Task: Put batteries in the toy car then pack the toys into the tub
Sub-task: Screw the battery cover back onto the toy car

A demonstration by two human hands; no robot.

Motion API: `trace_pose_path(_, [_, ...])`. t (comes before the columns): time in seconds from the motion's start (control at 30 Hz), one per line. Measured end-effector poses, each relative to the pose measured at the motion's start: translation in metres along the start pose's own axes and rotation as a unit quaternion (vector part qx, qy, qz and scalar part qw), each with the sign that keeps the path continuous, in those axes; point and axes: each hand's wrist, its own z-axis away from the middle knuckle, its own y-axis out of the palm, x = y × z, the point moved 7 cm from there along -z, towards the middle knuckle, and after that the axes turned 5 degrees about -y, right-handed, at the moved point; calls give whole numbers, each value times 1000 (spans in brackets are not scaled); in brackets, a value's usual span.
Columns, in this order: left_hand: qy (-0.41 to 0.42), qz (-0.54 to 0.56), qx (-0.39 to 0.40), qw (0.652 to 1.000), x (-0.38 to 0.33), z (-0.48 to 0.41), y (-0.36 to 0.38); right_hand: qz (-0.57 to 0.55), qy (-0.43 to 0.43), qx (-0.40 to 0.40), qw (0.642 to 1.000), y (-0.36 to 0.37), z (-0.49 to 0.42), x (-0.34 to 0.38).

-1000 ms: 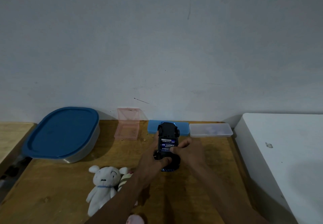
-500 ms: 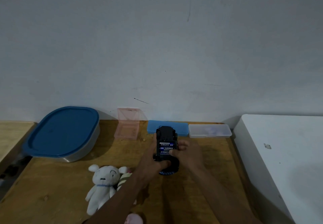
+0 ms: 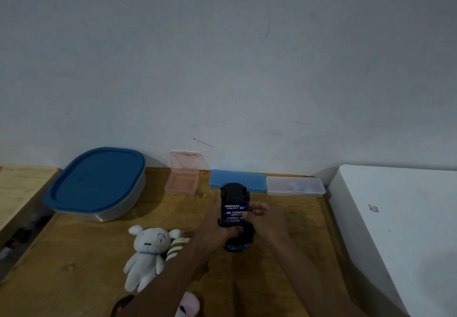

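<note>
Fingers [image 3: 232, 230] of the left hand [image 3: 212, 227] clamp the upturned toy car [image 3: 233, 193], its long axis toward the tabletop's [image 3: 99, 255] far edge; right hand [image 3: 268, 220] fingertips [image 3: 248, 214] press the batteries [image 3: 233, 211] from the right.

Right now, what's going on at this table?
A person holds a black toy car upside down at the wooden table, with the left hand gripping it. The right hand touches the blue-labelled batteries sitting in the car's open compartment. The grey tub, its blue lid on, and a white plush toy lie untouched.
</note>
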Motion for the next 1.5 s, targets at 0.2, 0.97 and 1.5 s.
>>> trace_pose_path(0.2, [-14,3,17,1000,1,11,6,-4,-4,5,1000,-6,12,-2])
trace_pose_path(0.97, [-33,13,79,996,66,166,101,288,1,-36,957,-96,189,-91])
trace_pose_path(1.5, [-79,32,70,994,80,187,118,428,-5,25,903,-108,196,-132])
